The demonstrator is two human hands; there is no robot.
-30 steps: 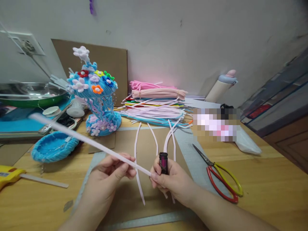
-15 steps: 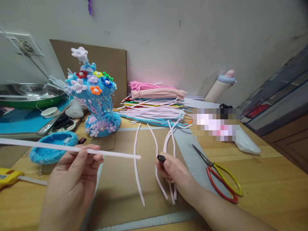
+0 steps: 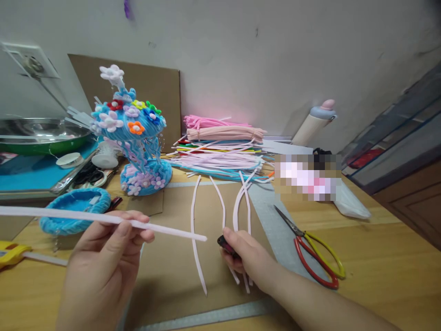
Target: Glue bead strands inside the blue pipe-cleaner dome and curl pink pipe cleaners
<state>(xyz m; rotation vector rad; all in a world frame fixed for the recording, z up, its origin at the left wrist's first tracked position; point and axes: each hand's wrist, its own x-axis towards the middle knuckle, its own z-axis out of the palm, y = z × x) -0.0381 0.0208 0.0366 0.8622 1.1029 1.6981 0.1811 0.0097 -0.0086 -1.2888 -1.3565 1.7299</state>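
My left hand (image 3: 103, 262) pinches a long pale pink pipe cleaner (image 3: 172, 232) that lies level, its free end pointing right. My right hand (image 3: 246, 259) is closed around a small black and magenta lighter (image 3: 224, 243), low over the brown cardboard sheet (image 3: 175, 271). The pipe cleaner's tip ends a short gap left of the lighter. Several loose pale pink pipe cleaners (image 3: 195, 230) lie on the cardboard beneath and beyond my right hand.
A blue pipe-cleaner sculpture with small flowers (image 3: 134, 142) stands at back left, a blue woven dish (image 3: 74, 215) in front of it. A pile of coloured pipe cleaners (image 3: 223, 151) sits by the wall. Red and yellow scissors (image 3: 317, 255) lie right. A yellow glue gun (image 3: 12, 253) lies far left.
My hands parted: the left one pulled the pipe cleaner away to the left and levelled it. My right hand lowered and tipped the lighter toward the cardboard.
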